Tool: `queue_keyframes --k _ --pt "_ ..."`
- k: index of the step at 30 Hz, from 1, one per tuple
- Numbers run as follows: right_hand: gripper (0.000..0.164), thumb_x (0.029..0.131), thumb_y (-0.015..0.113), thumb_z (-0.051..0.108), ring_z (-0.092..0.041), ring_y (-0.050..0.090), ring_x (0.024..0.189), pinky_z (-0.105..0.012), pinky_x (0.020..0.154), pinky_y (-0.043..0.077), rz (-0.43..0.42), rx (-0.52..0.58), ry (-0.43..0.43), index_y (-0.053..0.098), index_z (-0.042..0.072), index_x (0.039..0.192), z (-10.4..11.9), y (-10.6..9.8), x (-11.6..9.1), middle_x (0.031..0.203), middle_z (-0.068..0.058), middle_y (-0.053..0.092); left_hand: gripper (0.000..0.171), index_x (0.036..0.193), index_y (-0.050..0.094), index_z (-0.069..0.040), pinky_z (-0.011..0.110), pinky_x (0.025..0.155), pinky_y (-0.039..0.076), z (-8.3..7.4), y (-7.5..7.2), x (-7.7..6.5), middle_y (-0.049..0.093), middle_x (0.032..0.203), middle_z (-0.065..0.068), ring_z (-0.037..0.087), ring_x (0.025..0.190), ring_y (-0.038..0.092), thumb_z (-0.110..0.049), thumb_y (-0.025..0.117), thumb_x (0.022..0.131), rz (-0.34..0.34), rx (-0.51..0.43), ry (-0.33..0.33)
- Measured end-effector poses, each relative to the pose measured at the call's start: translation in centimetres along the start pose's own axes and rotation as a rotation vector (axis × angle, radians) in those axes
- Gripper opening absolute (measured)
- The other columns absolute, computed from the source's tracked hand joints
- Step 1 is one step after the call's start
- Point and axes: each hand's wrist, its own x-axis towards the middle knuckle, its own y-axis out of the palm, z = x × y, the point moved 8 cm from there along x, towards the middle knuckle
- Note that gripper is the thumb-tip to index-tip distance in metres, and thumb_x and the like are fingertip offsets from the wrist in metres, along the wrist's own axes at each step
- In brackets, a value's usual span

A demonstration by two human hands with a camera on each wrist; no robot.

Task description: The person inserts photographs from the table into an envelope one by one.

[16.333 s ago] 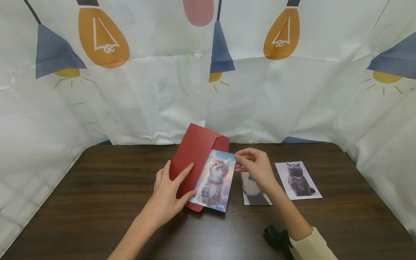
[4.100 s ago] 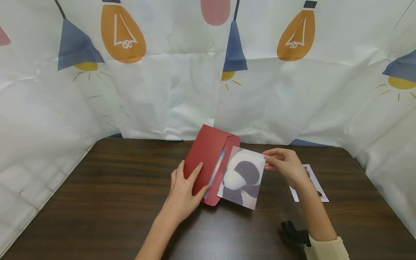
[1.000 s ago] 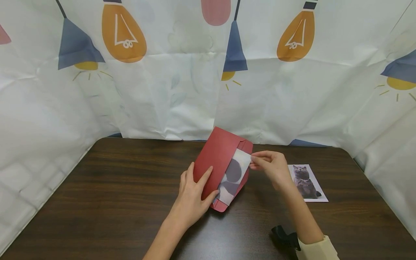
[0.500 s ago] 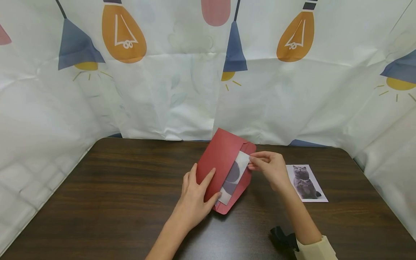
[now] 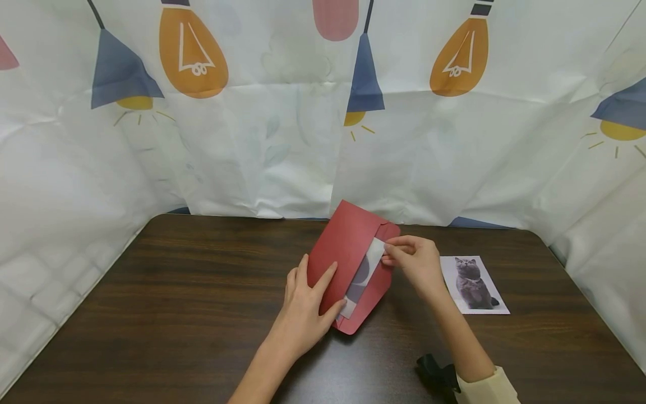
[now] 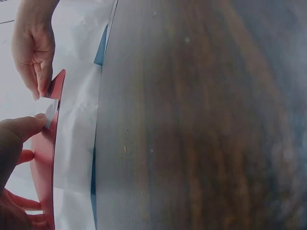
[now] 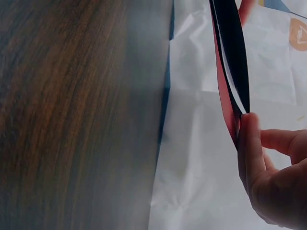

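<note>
In the head view a red envelope point(image 5: 343, 241) is held tilted, its flap side open toward the right. My left hand point(image 5: 305, 311) grips its lower left part, index finger across the front and thumb by the opening. A photo print point(image 5: 363, 273) with white and grey shapes sits mostly inside the envelope, a strip of it showing. My right hand point(image 5: 416, 261) pinches the upper right edge of that print. Both wrist views show the envelope point(image 6: 44, 163) nearly edge-on and off the tabletop. How far the print reaches inside is hidden.
A photo of a grey cat point(image 5: 474, 285) lies flat on the dark wooden table point(image 5: 202, 292), right of my right hand. A black device point(image 5: 435, 370) is by the right sleeve. A white curtain with printed lamps point(image 5: 282, 140) hangs behind the table.
The grey-and-white print, outside the envelope about four seconds ago, has slid into it and shows a narrower strip now. The envelope has shifted right. Earlier, a kitten photo was outside the envelope too.
</note>
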Motion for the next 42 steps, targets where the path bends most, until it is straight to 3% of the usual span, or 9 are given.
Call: queue_keyframes --k 12,42 --pt "0.027 0.099 0.068 -0.002 -0.006 0.073 0.066 -0.023 0.071 0.062 -0.006 0.016 -0.011 0.067 -0.021 0.118 -0.1 0.5 -0.2 0.09 -0.017 0.078 0.065 0.151 0.059 -0.012 0.056 0.098 0.055 -0.5 0.2 -0.1 0.032 0.159 0.036 0.049 0.136 0.039 -0.029 0.084 0.093 -0.011 0.027 0.035" --pt "0.026 0.101 0.065 -0.002 -0.005 0.074 0.068 -0.023 0.072 0.062 -0.016 0.017 -0.015 0.067 -0.02 0.12 -0.1 0.4 -0.1 0.094 -0.016 0.076 0.063 0.148 0.062 -0.011 0.057 0.1 0.054 -1.3 0.2 -0.4 0.035 0.157 0.036 0.047 0.136 0.04 -0.028 0.085 0.091 -0.037 0.032 0.078"
